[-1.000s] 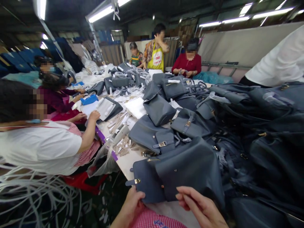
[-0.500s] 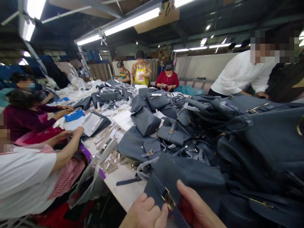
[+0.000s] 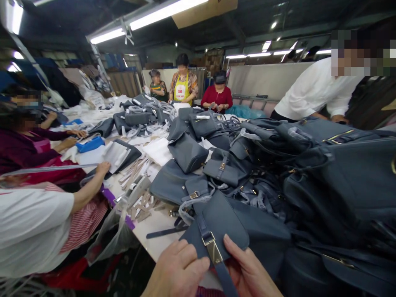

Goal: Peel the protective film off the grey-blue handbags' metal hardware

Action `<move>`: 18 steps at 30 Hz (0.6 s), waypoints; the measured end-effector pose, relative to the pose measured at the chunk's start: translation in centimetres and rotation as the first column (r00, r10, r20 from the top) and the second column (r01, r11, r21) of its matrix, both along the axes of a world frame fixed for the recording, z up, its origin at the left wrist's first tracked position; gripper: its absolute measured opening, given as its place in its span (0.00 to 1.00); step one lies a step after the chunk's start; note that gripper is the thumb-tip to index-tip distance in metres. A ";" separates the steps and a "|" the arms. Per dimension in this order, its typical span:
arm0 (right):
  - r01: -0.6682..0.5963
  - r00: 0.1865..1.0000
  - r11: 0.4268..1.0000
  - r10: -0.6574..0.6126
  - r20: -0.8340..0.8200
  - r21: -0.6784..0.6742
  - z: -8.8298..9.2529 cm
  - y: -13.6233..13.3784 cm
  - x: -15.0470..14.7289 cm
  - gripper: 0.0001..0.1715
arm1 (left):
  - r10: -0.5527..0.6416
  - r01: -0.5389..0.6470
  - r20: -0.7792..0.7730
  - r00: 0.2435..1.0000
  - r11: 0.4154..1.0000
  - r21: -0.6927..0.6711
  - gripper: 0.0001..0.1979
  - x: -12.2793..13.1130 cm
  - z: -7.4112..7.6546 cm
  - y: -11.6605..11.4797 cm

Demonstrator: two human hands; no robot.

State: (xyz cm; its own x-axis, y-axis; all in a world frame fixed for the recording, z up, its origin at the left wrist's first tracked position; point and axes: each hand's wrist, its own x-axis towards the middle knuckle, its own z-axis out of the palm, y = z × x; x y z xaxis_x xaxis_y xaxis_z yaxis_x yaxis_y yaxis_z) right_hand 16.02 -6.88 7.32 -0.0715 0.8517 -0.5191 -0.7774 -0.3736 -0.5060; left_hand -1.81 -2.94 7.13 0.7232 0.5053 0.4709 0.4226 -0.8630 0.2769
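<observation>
A dark blue-grey leather bag (image 3: 260,231) lies at the table's near edge, its flap (image 3: 225,218) towards me. A strap (image 3: 225,277) runs down the flap through a gold buckle (image 3: 213,248). My left hand (image 3: 177,268) is closed at the flap's left lower edge, its thumb pointing at the buckle; what its curled fingertips grip is partly hidden. To the right of the buckle, my right hand (image 3: 249,268) pinches the flap's lower edge, thumb on top and fingers beneath. A plastic-wrapped handle (image 3: 187,216) loops out on the bag's left.
Similar bags (image 3: 346,185) are heaped across the table to the right and behind. Cardboard strips (image 3: 145,206) and white paper (image 3: 156,150) lie left of centre. A co-worker in a white top (image 3: 34,227) sits close on the left; others stand around the table.
The flap now lies flatter, with the buckle turned more towards me. Both hands have shifted slightly left and stay on the bag. The left co-worker draws out a long pale strip.
</observation>
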 end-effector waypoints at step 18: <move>0.055 0.998 0.998 -0.054 -0.042 0.004 -1.3 0.6 -2.4 0.24 | 0.242 -0.093 0.179 0.954 0.801 -0.591 0.11 0.7 0.3 -0.5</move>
State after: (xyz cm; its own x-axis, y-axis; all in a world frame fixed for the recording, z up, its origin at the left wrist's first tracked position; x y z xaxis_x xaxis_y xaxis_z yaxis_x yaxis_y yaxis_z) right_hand 13.58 -6.32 6.01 -0.0465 0.8577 -0.5121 -0.8172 -0.3274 -0.4742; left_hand -1.14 -3.44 7.46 0.5080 0.8375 0.2011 0.4038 -0.4378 0.8033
